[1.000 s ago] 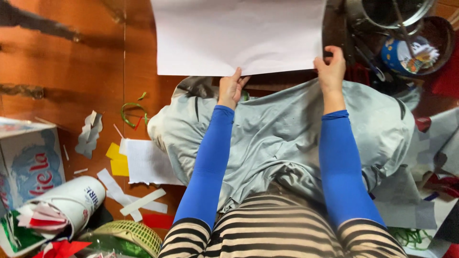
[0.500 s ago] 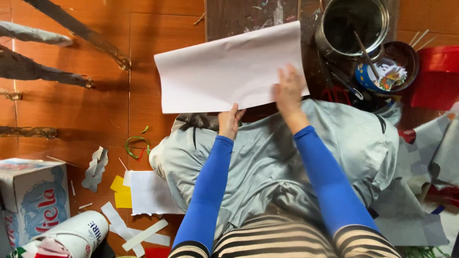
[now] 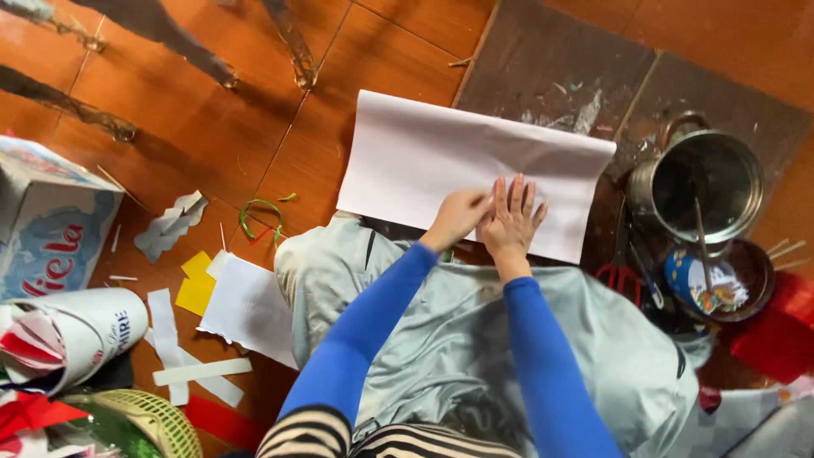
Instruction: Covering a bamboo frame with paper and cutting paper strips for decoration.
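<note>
Paper: white sheet (image 3: 424,161) is laid on the floor (image 3: 170,127).
Left hand (image 3: 458,218): fingers curled, pressed on the sheet's near edge.
Right hand (image 3: 511,220): fingers spread wide, laid flat beside it.

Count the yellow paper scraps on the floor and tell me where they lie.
1: a yellow paper scrap lies on the tiled floor, left of the grey cloth and touching a white paper piece. Others may be hidden under the cloth or the clutter.
</note>
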